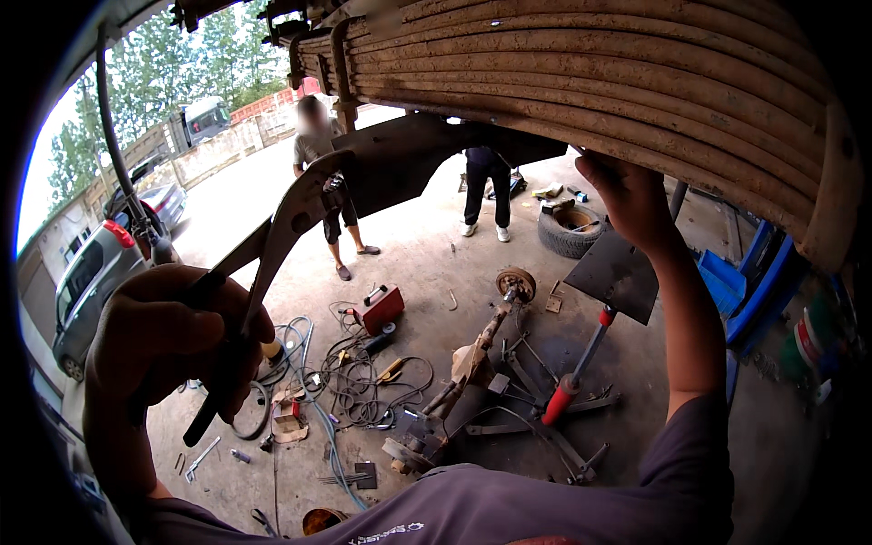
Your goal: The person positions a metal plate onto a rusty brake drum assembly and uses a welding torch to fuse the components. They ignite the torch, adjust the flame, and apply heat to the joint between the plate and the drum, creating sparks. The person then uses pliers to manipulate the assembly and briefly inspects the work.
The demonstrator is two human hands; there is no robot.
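My left hand (177, 336) is closed round the handles of large dark pliers (277, 245), raised at the left. Their jaw end overlaps a long dark metal plate (391, 168) under the rusty leaf spring pack (581, 73); whether it grips the plate is hard to tell. Up at the right, my right hand (627, 195) reaches to the lower edge of the springs, near the plate's right end. Its thumb shows and its fingers are bent out of sight, so what they hold is hidden.
Below lie a rusty axle (472, 359), a red welding machine (377, 309), tangled cables (359, 381) and a tyre (570, 232). A red-ended jack (581, 368) stands under a dark square plate (618, 277). Two people (318, 154) stand beyond; cars (95, 272) are parked left.
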